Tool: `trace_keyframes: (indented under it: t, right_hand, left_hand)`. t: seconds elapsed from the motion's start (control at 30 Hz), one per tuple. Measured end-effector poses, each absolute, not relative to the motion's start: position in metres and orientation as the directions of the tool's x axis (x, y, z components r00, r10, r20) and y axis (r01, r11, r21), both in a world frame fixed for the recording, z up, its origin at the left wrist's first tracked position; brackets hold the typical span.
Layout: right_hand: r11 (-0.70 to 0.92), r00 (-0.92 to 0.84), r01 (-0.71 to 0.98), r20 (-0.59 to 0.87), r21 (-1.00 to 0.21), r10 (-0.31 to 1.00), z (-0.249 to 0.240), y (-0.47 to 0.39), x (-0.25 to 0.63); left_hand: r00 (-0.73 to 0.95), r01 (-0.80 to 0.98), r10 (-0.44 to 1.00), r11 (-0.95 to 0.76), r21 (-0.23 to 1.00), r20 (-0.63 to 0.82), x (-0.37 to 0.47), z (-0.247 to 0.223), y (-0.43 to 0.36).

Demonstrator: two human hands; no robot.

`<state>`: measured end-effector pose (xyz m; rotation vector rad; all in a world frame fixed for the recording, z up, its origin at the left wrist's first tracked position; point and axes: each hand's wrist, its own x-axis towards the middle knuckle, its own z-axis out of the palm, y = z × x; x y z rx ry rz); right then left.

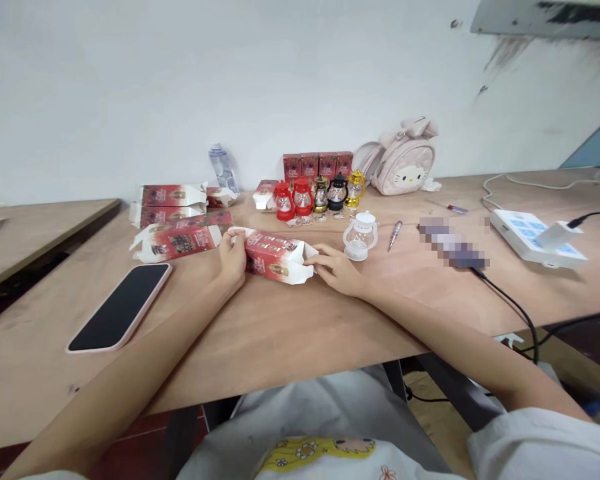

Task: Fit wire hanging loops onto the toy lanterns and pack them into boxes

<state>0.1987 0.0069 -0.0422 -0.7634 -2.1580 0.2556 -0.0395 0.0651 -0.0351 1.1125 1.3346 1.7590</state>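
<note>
L hand point(233, 259) closed on box point(276, 257), which lies btwn. hands; R hand point(339, 270) half-curled at its open flaps point(305, 262), pinch unclear. Risks: R pushing hard could crease flaps; wide R swing could tip lantern point(360, 238) just beyond.

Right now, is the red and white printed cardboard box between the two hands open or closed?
The box is open at its right end: white flaps spread apart there, by the right hand.

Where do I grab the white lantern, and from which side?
Likely by its cap, pinched from above: the white lantern stands upright with nothing over it, while its side arms bow out beside the clear globe, hampering a sideways grip.
</note>
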Motion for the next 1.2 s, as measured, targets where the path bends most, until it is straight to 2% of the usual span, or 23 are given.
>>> trace_keyframes:
  t: [0.13, 0.27, 0.37, 0.47, 0.6, 0.7, 0.9, 1.2]
  right_hand:
    - [0.832, -0.441, 0.394, 0.714, -0.390, 0.544, -0.041, 0.005, 0.198]
    - [0.814, -0.419, 0.425, 0.712, -0.396, 0.564, -0.037, 0.003, 0.198]
    - [0.804, -0.447, 0.423, 0.675, -0.418, 0.587, -0.033, 0.000, 0.197]
    - [0.805, -0.461, 0.369, 0.660, -0.465, 0.593, -0.032, -0.002, 0.197]
    - [0.742, -0.365, 0.366, 0.647, -0.561, 0.669, -0.033, -0.001, 0.197]
    - [0.714, -0.316, 0.374, 0.642, -0.592, 0.699, -0.035, 0.002, 0.197]
    - [0.732, -0.341, 0.393, 0.652, -0.556, 0.678, -0.039, 0.003, 0.196]
    - [0.745, -0.423, 0.446, 0.616, -0.496, 0.664, -0.040, 0.004, 0.197]
  left_hand:
    - [-0.434, 0.018, 0.872, -0.243, 0.970, 0.226, -0.041, -0.038, 0.068]
    - [-0.408, 0.264, 0.852, -0.232, 0.936, 0.327, -0.040, -0.039, 0.063]
    - [-0.300, 0.526, 0.835, -0.259, 0.810, 0.462, -0.034, -0.037, 0.048]
    - [-0.081, 0.685, 0.789, -0.400, 0.609, 0.609, -0.024, -0.032, 0.028]
    - [0.135, 0.744, 0.761, -0.501, 0.442, 0.634, -0.010, -0.028, 0.008]
    - [0.216, 0.767, 0.785, -0.504, 0.397, 0.580, -0.003, -0.028, 0.002]
    - [0.267, 0.780, 0.835, -0.480, 0.401, 0.482, -0.002, -0.027, 0.003]
    - [0.460, 0.738, 0.766, -0.611, 0.286, 0.449, -0.004, -0.024, 0.003]
